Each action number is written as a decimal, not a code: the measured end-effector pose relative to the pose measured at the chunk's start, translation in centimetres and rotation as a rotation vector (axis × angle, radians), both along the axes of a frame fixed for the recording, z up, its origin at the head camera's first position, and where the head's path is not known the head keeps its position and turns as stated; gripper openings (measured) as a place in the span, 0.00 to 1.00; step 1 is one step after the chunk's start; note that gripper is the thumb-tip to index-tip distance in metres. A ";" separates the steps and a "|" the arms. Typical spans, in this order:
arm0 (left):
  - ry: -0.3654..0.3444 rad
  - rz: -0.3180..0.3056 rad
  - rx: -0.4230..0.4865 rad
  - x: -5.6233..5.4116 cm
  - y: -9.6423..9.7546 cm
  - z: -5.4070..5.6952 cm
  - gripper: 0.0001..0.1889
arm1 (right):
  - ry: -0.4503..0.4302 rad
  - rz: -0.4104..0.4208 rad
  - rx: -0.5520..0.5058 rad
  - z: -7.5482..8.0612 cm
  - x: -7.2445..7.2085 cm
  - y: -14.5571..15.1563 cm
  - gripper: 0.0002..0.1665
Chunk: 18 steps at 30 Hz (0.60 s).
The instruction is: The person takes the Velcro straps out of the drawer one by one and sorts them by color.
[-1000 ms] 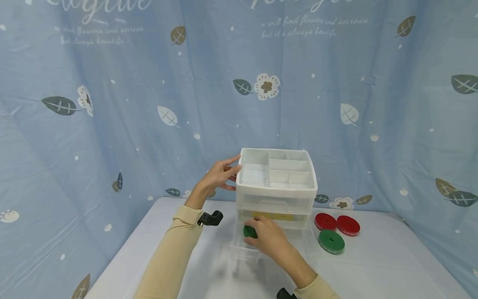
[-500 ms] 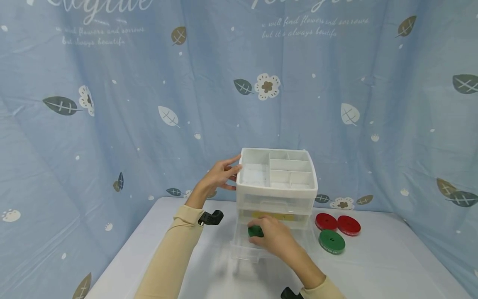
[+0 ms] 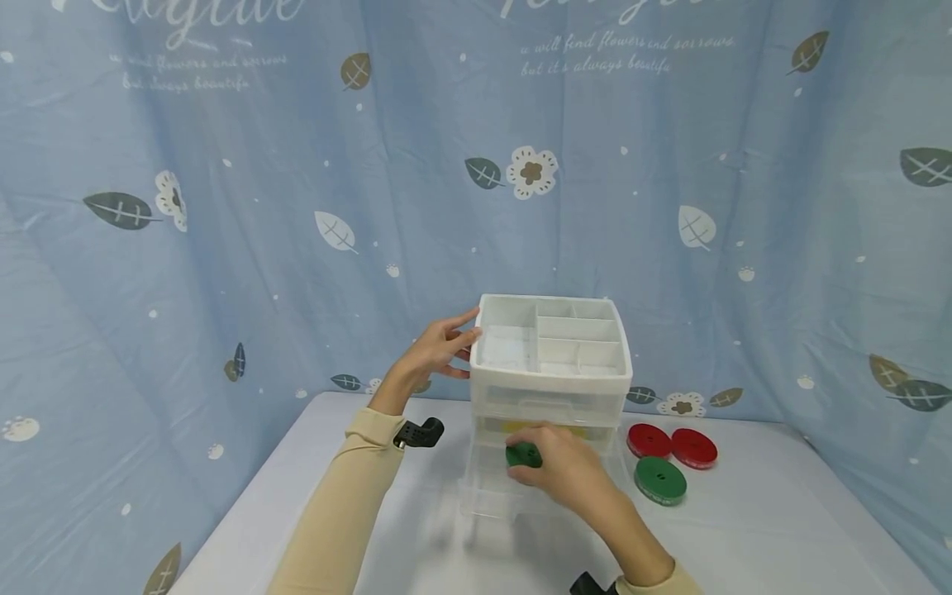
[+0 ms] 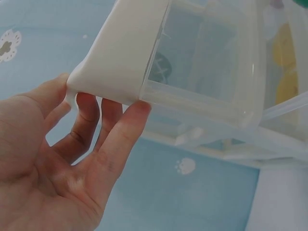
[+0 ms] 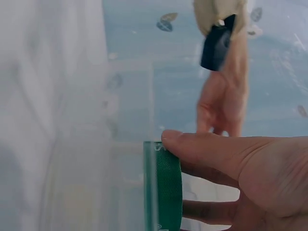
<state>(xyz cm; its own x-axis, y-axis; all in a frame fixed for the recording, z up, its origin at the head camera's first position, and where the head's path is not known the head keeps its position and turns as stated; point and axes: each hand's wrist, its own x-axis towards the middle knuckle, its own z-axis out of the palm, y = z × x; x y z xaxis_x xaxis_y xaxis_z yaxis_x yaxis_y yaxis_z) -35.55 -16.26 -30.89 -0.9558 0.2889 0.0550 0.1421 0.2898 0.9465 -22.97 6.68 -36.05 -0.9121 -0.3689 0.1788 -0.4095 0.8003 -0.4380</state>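
A white tabletop drawer unit stands in the middle of the table, its lower clear drawer pulled out. My left hand rests its spread fingertips against the upper left side; in the left wrist view the fingers touch the white top rim. Over the pulled-out drawer, my right hand pinches a green ribbon roll between thumb and fingers. The right wrist view shows that roll on edge, behind a clear plastic wall, with pale lettering on its band.
Right of the drawer unit lie two red ribbon rolls and another green ribbon roll on the white table. Something yellow sits inside a middle drawer. A blue patterned curtain hangs behind.
My right hand has moved to the right across the pulled-out drawer, carrying the green ribbon roll. The left hand stays at the unit's side.
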 end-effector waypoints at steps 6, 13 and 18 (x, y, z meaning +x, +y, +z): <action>0.013 -0.018 0.004 0.0 -0.2 0.0 0.32 | 0.006 -0.044 -0.046 0.7 0.6 1.4 0.21; 0.013 -0.020 0.003 0.2 -0.2 -0.1 0.32 | -0.017 -0.126 -0.034 1.4 1.5 4.1 0.22; 0.015 -0.015 0.002 0.2 -0.2 0.0 0.32 | -0.028 -0.175 -0.013 1.6 1.8 6.6 0.25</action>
<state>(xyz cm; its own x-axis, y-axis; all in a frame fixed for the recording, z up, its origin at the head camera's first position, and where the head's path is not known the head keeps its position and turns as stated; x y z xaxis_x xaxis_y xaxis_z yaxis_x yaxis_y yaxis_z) -35.33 -16.43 -30.94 -0.9505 0.3027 0.0698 0.1603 0.2857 0.9448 -21.13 13.26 -34.44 -0.9668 -0.2021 0.1565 -0.2524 0.8523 -0.4582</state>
